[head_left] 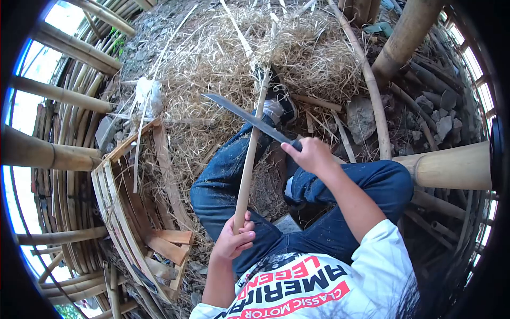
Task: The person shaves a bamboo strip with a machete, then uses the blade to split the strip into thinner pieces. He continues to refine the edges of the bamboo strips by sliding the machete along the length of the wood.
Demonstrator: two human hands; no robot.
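My left hand [234,238] is wrapped round the near end of a long bamboo strip [247,178], close to my lap. The strip runs away from me between my bent legs, past my shoe [287,106], toward a heap of shavings. In my right hand [313,154], above my right knee, is the dark handle of a long knife [241,113]. Its blade points to the upper left and crosses over the strip about midway along its length.
Curly bamboo shavings [212,69] cover the ground ahead. A wooden crate [114,204] lies at left with wood pieces inside. A white plastic bag [149,95] sits beyond it. Thick bamboo poles [406,42] and stones [362,118] stand at right; stacked bamboo lines the left.
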